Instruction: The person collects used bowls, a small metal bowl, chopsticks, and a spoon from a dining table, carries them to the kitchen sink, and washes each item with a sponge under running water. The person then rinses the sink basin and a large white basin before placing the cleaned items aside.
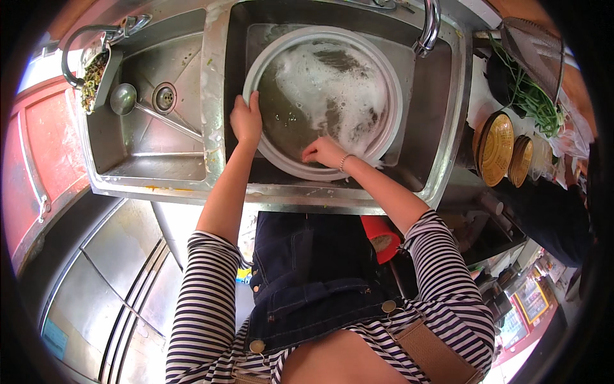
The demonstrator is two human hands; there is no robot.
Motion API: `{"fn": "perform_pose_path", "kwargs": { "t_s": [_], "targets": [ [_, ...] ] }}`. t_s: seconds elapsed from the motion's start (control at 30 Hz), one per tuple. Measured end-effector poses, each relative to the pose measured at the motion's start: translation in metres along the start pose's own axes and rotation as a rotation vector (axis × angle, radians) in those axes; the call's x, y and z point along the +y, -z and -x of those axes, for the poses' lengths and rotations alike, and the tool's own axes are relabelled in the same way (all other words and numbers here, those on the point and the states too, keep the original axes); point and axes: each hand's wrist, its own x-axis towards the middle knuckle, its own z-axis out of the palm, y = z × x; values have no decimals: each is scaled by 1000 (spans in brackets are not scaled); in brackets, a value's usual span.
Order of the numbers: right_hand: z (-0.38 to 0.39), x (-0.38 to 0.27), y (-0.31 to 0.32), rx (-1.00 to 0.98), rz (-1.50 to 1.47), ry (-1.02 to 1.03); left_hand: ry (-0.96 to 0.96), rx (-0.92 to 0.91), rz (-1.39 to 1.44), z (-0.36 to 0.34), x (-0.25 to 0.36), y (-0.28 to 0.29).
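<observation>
A large round whitish basin [398, 96] full of murky water with white foam [358, 89] stands in the right-hand sink bowl [441, 134]. My left hand [247, 120] is closed on the basin's left rim, thumb over the edge. Over the near part of the water, inside the rim, my right hand [326, 152] has its fingers drawn together, their tips at the surface. Whatever they hold, if anything, is hidden. A bracelet [346, 162] circles my right wrist. Nothing under the cloudy water can be made out.
A metal ladle [123, 99] lies in the left sink bowl [144, 163] beside the drain [164, 96]. Taps [430, 35] rise behind. A container of food scraps [96, 80] sits far left. Yellow baskets [497, 144], green stalks [537, 105] and a mesh strainer [531, 48] are at right.
</observation>
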Motion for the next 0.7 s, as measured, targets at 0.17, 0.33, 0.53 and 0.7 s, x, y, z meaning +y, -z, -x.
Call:
{"fn": "perform_pose_path", "kwargs": {
  "t_s": [0.17, 0.33, 0.53, 0.7],
  "targets": [
    [-49, -17, -24, 219, 73, 21, 1, 10, -32, 0, 0, -1],
    [-23, -7, -18, 158, -32, 57, -28, 21, -50, 1, 0, -1],
    [-32, -7, -21, 167, 265, -11, 31, -3, -48, 1, 5, 1],
    [-39, -6, -28, 108, -2, 3, -10, -1, -61, 1, 0, 1]
  ]
}}
